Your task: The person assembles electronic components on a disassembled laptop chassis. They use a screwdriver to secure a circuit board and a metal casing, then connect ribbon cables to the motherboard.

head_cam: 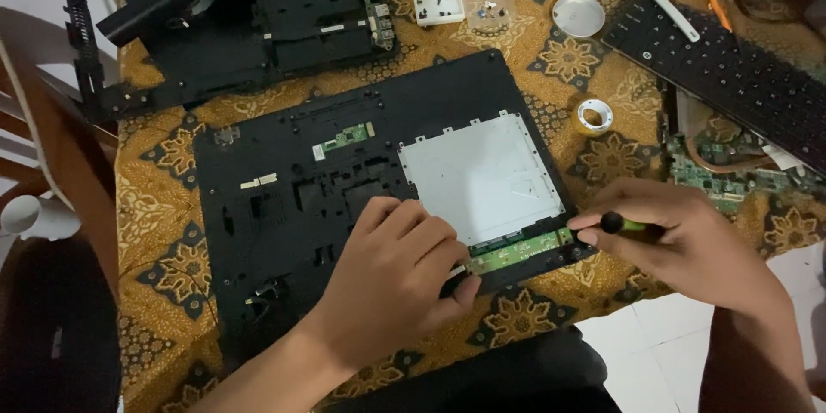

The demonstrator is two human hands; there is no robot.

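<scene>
Laptop panel [284, 206]: 1, left hand [391, 280] on it, right hand [680, 241] w/ 1 screwdriver [621, 224].

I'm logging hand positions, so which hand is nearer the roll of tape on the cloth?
Right. The right hand, holding a screwdriver, sits just below the roll of tape. The left hand rests on the black laptop panel, farther away to the lower left.

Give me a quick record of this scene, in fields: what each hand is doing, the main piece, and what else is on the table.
left hand: rests on the black laptop panel, fingertips at the green circuit strip
right hand: grips a screwdriver by the panel's right edge
panel: lies flat, silver plate showing
around: keyboard, tape roll, white lid, patterned cloth
</scene>
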